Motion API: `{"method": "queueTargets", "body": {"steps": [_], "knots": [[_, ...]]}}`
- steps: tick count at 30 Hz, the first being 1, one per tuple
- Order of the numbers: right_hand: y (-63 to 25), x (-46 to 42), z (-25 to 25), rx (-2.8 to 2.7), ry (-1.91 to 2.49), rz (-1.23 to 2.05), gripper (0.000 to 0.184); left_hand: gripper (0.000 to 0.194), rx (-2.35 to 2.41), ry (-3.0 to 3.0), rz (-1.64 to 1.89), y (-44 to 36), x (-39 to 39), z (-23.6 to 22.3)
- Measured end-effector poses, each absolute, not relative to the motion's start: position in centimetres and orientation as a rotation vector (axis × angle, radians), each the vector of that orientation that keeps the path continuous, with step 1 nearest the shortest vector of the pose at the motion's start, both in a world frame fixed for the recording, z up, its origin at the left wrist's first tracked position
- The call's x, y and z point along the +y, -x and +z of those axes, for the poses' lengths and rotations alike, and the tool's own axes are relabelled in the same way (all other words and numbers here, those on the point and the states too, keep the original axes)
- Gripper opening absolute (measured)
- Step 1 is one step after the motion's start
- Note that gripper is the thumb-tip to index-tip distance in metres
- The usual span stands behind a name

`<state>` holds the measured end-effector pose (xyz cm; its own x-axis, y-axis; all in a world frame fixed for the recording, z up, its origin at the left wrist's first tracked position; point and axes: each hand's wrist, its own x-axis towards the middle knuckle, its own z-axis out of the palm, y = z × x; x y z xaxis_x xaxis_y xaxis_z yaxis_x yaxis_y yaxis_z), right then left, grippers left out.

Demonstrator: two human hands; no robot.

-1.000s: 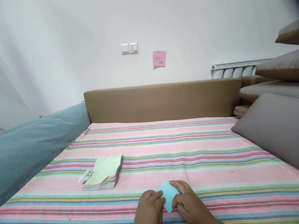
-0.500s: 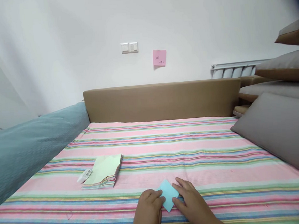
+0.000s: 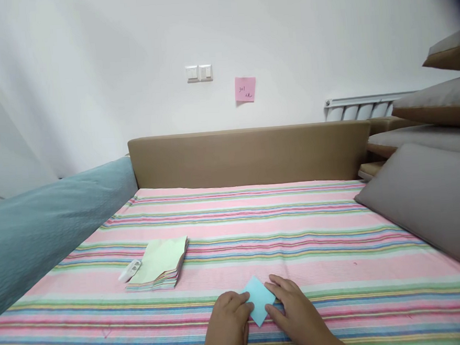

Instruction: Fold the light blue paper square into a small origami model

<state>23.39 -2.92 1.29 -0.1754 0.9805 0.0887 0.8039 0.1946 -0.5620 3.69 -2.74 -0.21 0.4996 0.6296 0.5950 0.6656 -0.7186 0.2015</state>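
A light blue square of origami paper [image 3: 259, 299] lies like a diamond on the striped sheet [image 3: 232, 204], one corner pointing toward me. My left hand [image 3: 229, 322] has its thumb and index finger on the paper's left side, with the other fingers curled under. From the right, my right hand [image 3: 292, 307] holds the paper's edge between thumb and fingertips, its fingers somewhat apart. Parts of both side corners are hidden under my fingers.
To the left lies a stack of coloured paper [image 3: 163, 261], pale green on top, with a small white device [image 3: 130, 271] against it. A brown backrest [image 3: 248, 158] closes the far side. Grey cushions [image 3: 432, 195] are piled at right; a blue-covered bolster [image 3: 59, 210] runs along the left.
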Motion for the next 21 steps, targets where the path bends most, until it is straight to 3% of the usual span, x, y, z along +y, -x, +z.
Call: {"method": "queueTargets", "body": {"steps": [21], "knots": [[-23.49,-3.02,1.33,-2.028,1.660,0.557,0.047,0.036,-1.166,2.658,-1.020,-3.73,-2.83,-0.14]]}}
